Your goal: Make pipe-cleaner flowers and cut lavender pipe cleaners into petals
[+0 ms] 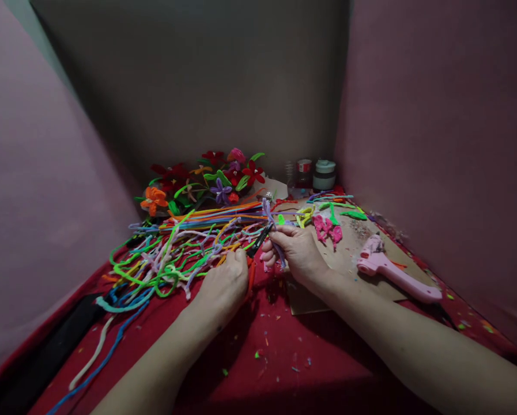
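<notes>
My left hand (227, 278) is closed around the red handles of a pair of pliers (260, 242), whose dark jaws point up and to the right. Pinched in the fingers of my right hand (297, 251) is a light purple pipe cleaner (267, 208); its looped end sticks up above the fingers and a tail hangs below them. The jaws are right beside this pipe cleaner, but whether they grip it I cannot tell. Left of my hands lies a tangled heap of coloured pipe cleaners (167, 265).
Pipe-cleaner flowers (221, 190) stand at the back left. A cardboard sheet (344, 259) bears a pink glue gun (399, 276) and pink pipe-cleaner pieces (327, 229). Behind are a lidded cup (324, 176) and a jar (304, 172). Scraps dot the red cloth (249, 357).
</notes>
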The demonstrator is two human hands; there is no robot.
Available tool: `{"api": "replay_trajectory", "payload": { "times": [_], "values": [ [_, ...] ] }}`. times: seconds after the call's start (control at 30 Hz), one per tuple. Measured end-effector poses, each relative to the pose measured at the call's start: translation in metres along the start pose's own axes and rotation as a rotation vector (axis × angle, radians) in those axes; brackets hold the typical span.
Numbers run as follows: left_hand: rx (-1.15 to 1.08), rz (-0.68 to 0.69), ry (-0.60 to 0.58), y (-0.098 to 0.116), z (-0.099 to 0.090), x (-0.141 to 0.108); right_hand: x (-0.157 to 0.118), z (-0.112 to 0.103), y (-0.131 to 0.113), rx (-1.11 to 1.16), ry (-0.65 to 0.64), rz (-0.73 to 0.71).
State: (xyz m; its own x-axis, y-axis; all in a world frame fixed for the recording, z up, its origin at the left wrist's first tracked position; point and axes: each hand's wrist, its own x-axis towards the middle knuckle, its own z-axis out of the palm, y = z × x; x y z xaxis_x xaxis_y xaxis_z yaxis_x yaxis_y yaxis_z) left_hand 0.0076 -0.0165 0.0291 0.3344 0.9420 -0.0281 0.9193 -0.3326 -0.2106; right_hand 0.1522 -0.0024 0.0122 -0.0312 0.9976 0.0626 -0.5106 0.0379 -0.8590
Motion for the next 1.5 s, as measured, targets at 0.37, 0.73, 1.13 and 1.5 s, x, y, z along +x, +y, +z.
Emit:
{"api": "replay_trajectory", "payload": {
  "times": [0.37, 0.73, 1.13, 1.5],
  "values": [
    [0.007, 0.02, 0.003, 0.005, 0.005, -0.003, 0.002, 0.0, 0.003, 0.003, 0.037, 0.022],
    [0.013, 0.026, 0.082, 0.006, 0.014, 0.002, -0.004, 0.005, 0.004, -0.046, 0.034, 0.05],
    [-0.068, -0.061, 0.033, -0.011, -0.003, 0.004, -0.003, 0.004, 0.001, 0.051, 0.012, 0.056],
    [-0.172, 0.324, -0.107, -0.018, -0.002, -0.005, -0.002, 0.001, -0.014, 0.086, -0.097, 0.061]
  ]
}}
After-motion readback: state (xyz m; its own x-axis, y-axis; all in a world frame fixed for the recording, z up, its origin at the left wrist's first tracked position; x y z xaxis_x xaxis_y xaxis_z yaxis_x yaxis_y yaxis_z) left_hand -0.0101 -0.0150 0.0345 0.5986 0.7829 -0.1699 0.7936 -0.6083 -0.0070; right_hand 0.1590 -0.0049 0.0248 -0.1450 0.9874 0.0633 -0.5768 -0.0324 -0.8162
